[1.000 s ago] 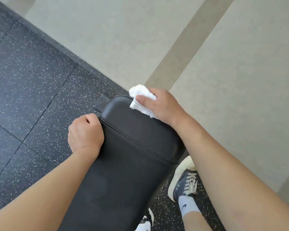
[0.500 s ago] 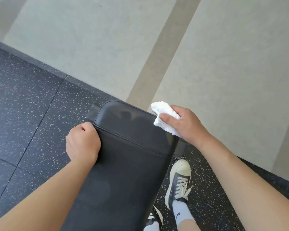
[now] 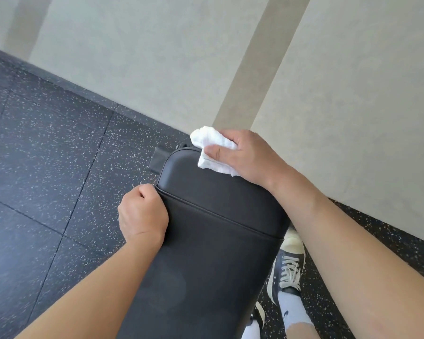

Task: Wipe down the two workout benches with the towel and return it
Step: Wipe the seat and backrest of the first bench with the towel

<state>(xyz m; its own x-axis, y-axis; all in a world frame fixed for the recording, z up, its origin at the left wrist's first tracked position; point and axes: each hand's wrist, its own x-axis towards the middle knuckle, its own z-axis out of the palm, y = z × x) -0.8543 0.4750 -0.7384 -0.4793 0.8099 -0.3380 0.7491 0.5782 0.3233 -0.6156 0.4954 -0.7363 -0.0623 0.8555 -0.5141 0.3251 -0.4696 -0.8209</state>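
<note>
As before, right hand [image 3: 250, 155] grips towel [image 3: 212, 149], now mid-bench [image 3: 206, 241] end

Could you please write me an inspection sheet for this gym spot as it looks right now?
Surface: black padded bench, stitched seam across the pad near its far end; dull patch on the near part.
Job's things: white towel, bunched, pressed on the bench's far right corner; only one bench in view.
Clutter: nothing seen.
Hands: right hand grips the towel, thumb on top; left hand curled against the bench's left edge at the seam, whether it grips the edge cannot be told.
Cables: nothing seen.
Surroundings: dark speckled rubber floor; pale wall with tan stripes just beyond the bench; dark laced shoe with white sock right of the bench.
</note>
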